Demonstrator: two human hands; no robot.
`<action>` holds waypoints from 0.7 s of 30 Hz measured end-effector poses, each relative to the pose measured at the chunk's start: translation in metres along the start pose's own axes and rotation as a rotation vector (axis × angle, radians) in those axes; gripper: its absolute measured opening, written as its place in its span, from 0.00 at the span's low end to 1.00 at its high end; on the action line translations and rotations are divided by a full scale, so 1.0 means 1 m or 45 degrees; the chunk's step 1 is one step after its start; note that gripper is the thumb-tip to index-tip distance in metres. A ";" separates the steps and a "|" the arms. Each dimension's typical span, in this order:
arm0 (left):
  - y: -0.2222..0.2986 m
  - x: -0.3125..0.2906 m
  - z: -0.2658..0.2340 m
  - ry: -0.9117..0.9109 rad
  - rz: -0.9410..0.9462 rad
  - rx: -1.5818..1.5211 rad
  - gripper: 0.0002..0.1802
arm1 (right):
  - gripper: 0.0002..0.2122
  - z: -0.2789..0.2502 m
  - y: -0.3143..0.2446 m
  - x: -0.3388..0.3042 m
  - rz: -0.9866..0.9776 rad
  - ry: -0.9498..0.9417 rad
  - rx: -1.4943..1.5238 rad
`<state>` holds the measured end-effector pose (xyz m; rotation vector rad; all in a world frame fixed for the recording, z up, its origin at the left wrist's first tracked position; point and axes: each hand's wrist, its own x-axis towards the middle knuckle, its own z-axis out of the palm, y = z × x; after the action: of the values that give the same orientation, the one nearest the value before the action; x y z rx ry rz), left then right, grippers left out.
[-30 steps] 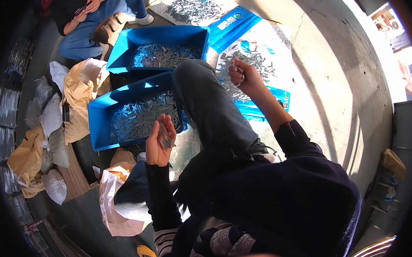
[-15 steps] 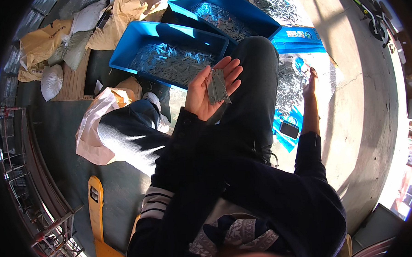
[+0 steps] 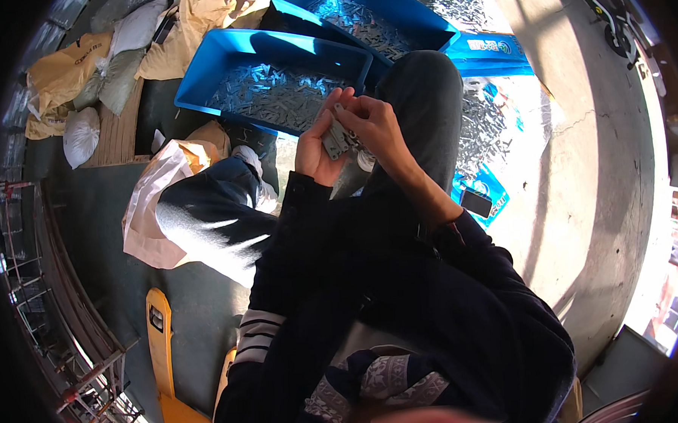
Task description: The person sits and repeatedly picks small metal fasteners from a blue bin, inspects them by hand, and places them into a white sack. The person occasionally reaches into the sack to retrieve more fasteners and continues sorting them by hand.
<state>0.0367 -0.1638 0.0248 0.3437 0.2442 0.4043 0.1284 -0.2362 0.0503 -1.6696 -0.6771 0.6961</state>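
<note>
In front of my raised knee, my left hand (image 3: 314,160) is cupped around a small stack of flat grey metal strips (image 3: 335,143), with its thumb lying over them. From the right my right hand (image 3: 379,128) meets it, thumb and finger pinched at the upper end of a strip that has a small hole. The right fingers partly cover the stack. Just beyond both hands stands a blue bin (image 3: 197,75) holding many similar loose strips (image 3: 270,97).
A second blue bin (image 3: 439,39) with strips stands behind the first. To the right, more strips (image 3: 483,126) lie on sheeting, with a phone (image 3: 475,202) near them. Sacks (image 3: 72,68) and a paper bag (image 3: 146,212) are at left. A yellow pallet jack (image 3: 161,348) sits lower left.
My right hand has come in from the far right to the left hand and pinches at the strips. My left hand has curled from a flat palm and shifted slightly left.
</note>
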 end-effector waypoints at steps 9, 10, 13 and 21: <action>0.006 0.003 -0.001 -0.191 -0.131 -0.383 0.17 | 0.09 -0.172 0.048 0.015 -0.244 0.800 0.127; 0.006 0.000 0.001 -0.196 -0.123 -0.391 0.19 | 0.11 -0.195 0.045 0.022 -0.184 0.833 0.008; 0.004 -0.005 0.008 -0.186 -0.049 -0.329 0.21 | 0.14 -0.225 0.024 0.029 -0.098 1.046 -0.884; 0.001 -0.013 0.020 -0.187 0.166 -0.385 0.22 | 0.09 -0.047 -0.015 -0.031 -0.123 -0.191 -0.007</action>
<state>0.0312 -0.1739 0.0453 0.0908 0.0151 0.5342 0.1421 -0.2872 0.0760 -1.5894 -0.8613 0.7561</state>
